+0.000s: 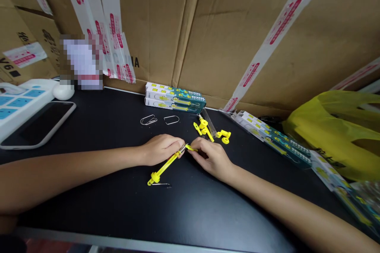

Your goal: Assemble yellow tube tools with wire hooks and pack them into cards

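Note:
My left hand (165, 148) is closed on the upper end of a long yellow plastic spring scale body (167, 166), which slants down to the left. A round yellow piece (154, 176) sits near its lower end, and a thin metal hook (161, 184) reaches from there to the right. My right hand (210, 155) pinches a small yellow plastic piece (190, 148) against the upper end, where a bit of metal shows between the hands. The fingertips partly hide where these parts meet. Just beyond lie loose yellow plastic parts (203, 124) and two bent wire pieces, one being a wire loop (171, 119).
Printed boxes (175, 99) stand at the back, with more boxes (273, 138) along the right. A clear plastic strip (209, 121) lies by the loose parts. At left are a phone (38, 124) and a power strip (26, 95); at right, a yellow bag (323, 126). Cardboard (154, 19) walls the back.

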### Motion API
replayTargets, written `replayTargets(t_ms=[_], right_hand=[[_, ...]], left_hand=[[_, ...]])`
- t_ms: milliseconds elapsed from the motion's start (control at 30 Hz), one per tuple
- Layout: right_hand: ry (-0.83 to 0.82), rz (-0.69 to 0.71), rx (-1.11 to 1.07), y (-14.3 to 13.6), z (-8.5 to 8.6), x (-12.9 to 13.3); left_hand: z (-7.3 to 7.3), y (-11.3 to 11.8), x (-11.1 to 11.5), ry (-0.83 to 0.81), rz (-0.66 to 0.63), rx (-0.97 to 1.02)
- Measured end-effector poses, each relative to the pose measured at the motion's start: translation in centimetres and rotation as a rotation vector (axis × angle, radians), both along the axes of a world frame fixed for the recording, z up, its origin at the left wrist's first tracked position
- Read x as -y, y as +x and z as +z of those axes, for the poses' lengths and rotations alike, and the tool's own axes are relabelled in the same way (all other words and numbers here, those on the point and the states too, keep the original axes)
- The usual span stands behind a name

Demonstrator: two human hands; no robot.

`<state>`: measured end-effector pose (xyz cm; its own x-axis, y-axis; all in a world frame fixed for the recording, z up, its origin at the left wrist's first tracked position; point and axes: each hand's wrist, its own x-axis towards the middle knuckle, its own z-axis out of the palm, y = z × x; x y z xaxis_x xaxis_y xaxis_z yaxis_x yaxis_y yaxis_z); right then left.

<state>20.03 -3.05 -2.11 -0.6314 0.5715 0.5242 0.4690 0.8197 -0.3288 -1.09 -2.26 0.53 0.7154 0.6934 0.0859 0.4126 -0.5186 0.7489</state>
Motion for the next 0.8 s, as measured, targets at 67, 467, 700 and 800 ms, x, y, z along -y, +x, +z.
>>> replayTargets(t_ms=[67,467,700,800], right_hand=[[0.027,0.007,0.037,0.1,0.0,0.1],[0.49,-0.022,0.336,0.2,1.1,0.1],[0.66,0.006,0.411,0.3,1.8,0.4],[0.655,0.021,0.404,0.3,1.8,0.5]], left_hand=[[-0.1,0.0,0.0,0.035,-0.005,-0.015],[-0.2,-0.2,-0.3,-0.07,-0.06,-0.002],[-0.1,-0.6,-1.1,-0.367,-0.196,0.047],[0.1,-0.6,-1.4,-0.41,-0.241,0.057]])
